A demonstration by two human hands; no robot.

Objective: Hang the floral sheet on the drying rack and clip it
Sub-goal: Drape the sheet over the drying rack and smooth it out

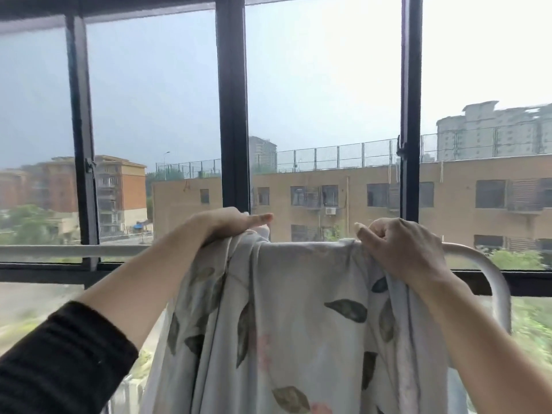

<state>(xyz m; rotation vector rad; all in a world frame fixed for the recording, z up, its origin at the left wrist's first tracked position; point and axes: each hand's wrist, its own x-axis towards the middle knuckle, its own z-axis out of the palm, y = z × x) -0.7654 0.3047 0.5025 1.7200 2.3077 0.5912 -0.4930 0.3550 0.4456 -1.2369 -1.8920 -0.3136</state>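
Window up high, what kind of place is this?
Probably an upper-floor flat's laundry spot: the window looks out over buildings, a white rack runs along it, and the left hand and right hand hold a sheet over the rack.

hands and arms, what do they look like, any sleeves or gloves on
No gloves on the left hand or right hand, and no rings or watch show. The left arm wears a black ribbed knit sleeve ending partway along the forearm; the right forearm shows no sleeve.
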